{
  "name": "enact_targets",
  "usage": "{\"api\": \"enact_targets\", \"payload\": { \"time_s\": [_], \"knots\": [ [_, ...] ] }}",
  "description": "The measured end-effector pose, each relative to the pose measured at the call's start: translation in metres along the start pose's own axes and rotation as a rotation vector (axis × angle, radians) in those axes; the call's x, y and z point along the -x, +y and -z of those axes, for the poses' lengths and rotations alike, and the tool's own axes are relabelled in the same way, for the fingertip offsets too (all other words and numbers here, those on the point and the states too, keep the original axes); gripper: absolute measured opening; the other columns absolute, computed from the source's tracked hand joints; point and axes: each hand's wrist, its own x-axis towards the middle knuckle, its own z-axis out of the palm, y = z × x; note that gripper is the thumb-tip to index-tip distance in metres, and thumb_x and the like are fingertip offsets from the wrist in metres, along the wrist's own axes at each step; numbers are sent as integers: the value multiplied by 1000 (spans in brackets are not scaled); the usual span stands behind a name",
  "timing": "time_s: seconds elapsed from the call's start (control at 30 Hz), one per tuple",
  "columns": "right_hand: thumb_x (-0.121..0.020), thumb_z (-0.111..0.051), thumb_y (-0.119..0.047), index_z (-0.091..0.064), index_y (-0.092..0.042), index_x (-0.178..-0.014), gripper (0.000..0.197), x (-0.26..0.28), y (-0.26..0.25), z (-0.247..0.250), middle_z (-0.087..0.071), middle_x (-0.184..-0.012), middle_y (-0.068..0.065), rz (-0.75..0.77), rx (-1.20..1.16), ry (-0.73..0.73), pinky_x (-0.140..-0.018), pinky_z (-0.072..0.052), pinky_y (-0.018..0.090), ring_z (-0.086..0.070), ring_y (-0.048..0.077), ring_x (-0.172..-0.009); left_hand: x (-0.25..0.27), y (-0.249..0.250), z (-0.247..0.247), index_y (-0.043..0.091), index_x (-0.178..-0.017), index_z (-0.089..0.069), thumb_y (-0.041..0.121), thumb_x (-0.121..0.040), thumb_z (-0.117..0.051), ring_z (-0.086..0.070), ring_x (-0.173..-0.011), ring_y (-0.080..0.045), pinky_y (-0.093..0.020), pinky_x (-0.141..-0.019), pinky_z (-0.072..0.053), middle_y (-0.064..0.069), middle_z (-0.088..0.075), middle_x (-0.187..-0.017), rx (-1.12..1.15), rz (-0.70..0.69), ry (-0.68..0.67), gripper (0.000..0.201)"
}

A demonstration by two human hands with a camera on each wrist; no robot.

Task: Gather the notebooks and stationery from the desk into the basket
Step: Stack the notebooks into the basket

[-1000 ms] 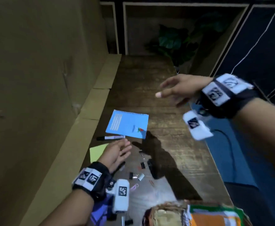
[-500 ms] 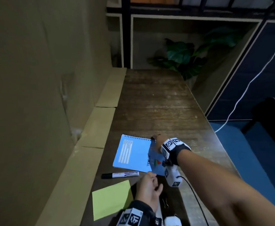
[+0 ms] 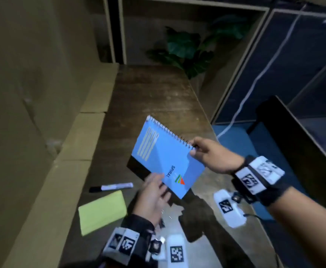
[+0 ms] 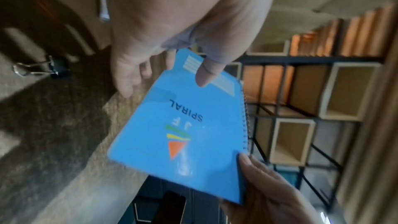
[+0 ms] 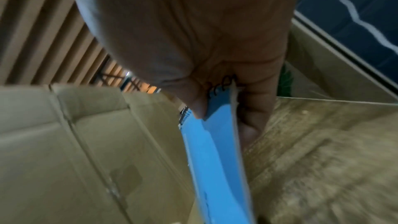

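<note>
A blue spiral notebook (image 3: 165, 159) is tilted in the air above the wooden desk (image 3: 154, 97). My right hand (image 3: 194, 150) pinches its corner at the spiral binding, thumb on the cover and fingers behind (image 5: 224, 108). My left hand (image 3: 159, 187) meets the notebook's lower edge. In the left wrist view its thumb lies on the cover (image 4: 183, 125) and its fingers (image 4: 129, 77) sit beneath the edge. A black-and-white marker (image 3: 111, 187) and a yellow-green sticky pad (image 3: 102, 209) lie on the desk left of my left hand. The basket is out of view.
Cardboard boxes (image 3: 77, 144) line the desk's left side against the wall. A binder clip (image 4: 36, 68) and small clips (image 3: 166, 213) lie near my left wrist. Beyond the far end stands a plant (image 3: 185, 47). Right of the desk are dark furniture (image 3: 285, 132) and blue floor.
My right hand reached down to the notebook, took its spiral corner and lifted it off the desk. My left hand rose from the desk to the notebook's lower edge.
</note>
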Motion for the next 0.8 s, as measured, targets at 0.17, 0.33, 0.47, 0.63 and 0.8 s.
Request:
{"api": "enact_targets", "payload": {
  "time_s": [0.17, 0.33, 0.47, 0.63, 0.8],
  "knots": [
    [-95, -45, -1, -54, -1, -105, 13, 149, 53, 33, -67, -91, 2, -176, -680, 46, -65, -49, 24, -63, 11, -80, 70, -41, -29, 17, -119, -48, -1, -92, -50, -69, -79, -5, -24, -64, -57, -3, -68, -104, -219, -218, -93, 32],
    [-87, -64, -9, -58, -11, -86, 7, 271, 115, 13, -59, -63, -10, -222, -345, 135, -56, -40, 19, -50, -2, -55, 124, -117, -34, 26, -108, -49, -9, -88, -54, -68, -70, -7, -31, -61, -55, 4, -69, -92, -526, -387, -191, 41],
    [-77, -68, -36, -39, -28, -63, 33, 346, 152, -19, -50, -54, -10, -313, 111, 15, -56, -34, 31, -44, 4, -55, 154, -189, -13, 41, -96, -49, 0, -82, -60, -64, -57, -19, -26, -55, -47, -3, -68, -88, -969, -452, -225, 44],
    [-82, -56, -44, -52, -21, -104, 32, 371, 165, -64, -65, -107, 6, -398, 429, -245, -73, -44, 35, -60, 31, -103, 162, -239, 2, 32, -95, -44, 3, -80, -56, -50, -66, -5, -21, -61, -28, 6, -49, -69, -1512, -395, -303, 35],
    [-89, -48, -32, -57, -17, -110, 28, 371, 159, -83, -64, -116, 6, -349, 716, -352, -85, -50, 35, -62, 29, -108, 166, -251, 12, 18, -102, -43, -2, -80, -43, -52, -96, -26, -30, -79, -38, -5, -54, -101, -1711, -219, -272, 30]
  ]
}}
